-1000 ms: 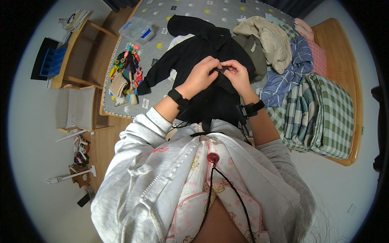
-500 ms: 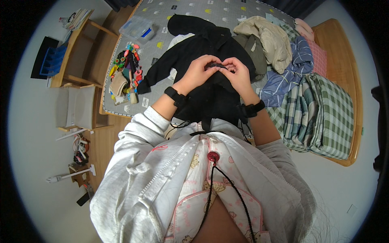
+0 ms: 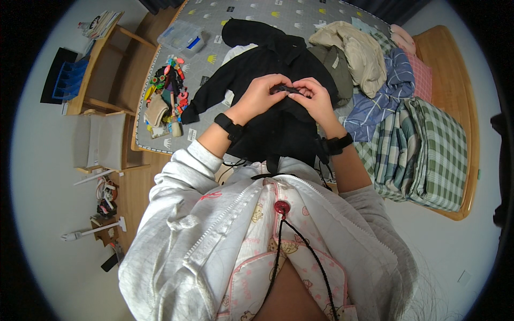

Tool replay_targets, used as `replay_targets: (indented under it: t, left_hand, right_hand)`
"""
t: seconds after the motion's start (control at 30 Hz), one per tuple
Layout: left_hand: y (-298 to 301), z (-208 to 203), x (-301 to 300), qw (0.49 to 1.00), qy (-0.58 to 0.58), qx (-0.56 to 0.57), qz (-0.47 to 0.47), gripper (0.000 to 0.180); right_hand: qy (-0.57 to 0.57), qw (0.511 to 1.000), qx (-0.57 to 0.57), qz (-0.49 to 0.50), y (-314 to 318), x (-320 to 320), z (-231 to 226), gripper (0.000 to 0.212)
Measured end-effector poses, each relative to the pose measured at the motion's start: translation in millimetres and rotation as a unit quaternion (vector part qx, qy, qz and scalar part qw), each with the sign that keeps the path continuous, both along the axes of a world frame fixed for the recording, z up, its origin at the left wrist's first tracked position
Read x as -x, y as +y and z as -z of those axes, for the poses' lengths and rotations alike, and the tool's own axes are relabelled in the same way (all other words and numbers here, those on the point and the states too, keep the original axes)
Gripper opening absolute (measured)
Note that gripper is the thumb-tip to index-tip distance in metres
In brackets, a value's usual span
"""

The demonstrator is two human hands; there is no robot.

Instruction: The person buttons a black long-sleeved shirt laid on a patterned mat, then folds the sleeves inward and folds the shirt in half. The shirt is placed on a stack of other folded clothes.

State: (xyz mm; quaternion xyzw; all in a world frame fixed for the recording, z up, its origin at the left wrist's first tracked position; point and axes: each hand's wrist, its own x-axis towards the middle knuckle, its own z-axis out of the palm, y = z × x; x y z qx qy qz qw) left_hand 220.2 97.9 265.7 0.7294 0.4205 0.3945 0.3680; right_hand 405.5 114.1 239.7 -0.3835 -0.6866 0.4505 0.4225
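Black garment (image 3: pixel 276 122): spread on the gray patterned sheet (image 3: pixel 305 12), directly before the person, one sleeve reaching out to its left.
Left hand (image 3: pixel 263 96): on the garment's middle, fingers closed in a pinch on a dark piece of it.
Right hand (image 3: pixel 312 99): just beside the left, thumb and fingers also pinching that dark piece; fingertips partly hidden.
Dark piece between the fingers: seemingly an edge or fold being worked by both hands; whether a fastening sits there is too small to tell.
Fingers' need: by the look of it, a firm pinch on both sides, since the cloth is limp and could slip.
White cloth (image 3: pixel 239 52): sticking out from under the garment's left side.
Olive garment (image 3: pixel 338 72): against the garment's right side, apt to snag or drag along.
Cream garment (image 3: pixel 350 48): beyond the olive one, to the right.
Blue plaid cloth (image 3: pixel 381 104): farther right.
Small colourful toys (image 3: pixel 178 80): left, near the sleeve's end, the likeliest obstacle there.
Clear plastic box (image 3: pixel 180 38): far left, past the toys.
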Motion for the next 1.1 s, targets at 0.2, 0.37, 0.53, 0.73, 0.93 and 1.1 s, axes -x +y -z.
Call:
replay_targets:
  t: [0.2,0.37,0.53,0.73,0.93,1.1]
  left_hand:
    - [2.5,-0.5,0.5,0.997,-0.022,0.076,0.013,0.019]
    - [9.4,1.2,2.2,0.985,-0.091,0.129,0.070,0.018]
    - [13.3,-1.5,3.0,0.982,-0.095,0.128,0.096,0.017]
    - [9.6,-9.8,-0.1,0.989,-0.088,0.098,0.073,0.016]
    - [5.4,-15.6,-3.0,0.998,-0.033,0.049,0.032,0.017]
    - [5.5,-14.0,-3.1,0.999,-0.023,0.028,0.024,0.018]
  right_hand:
    - [0.020,0.998,-0.052,-0.026,2.0,-4.7,0.4,0.018]
    - [0.023,0.999,-0.042,-0.020,3.0,-4.9,0.5,0.019]
    - [0.025,0.999,-0.028,-0.009,3.5,-2.1,0.1,0.020]
    - [0.109,0.992,0.058,0.010,0.8,1.1,-3.5,0.019]
    - [0.120,0.991,0.057,0.022,1.6,2.5,-6.4,0.021]
    - [0.170,0.982,0.077,0.021,2.8,4.5,-1.6,0.017]
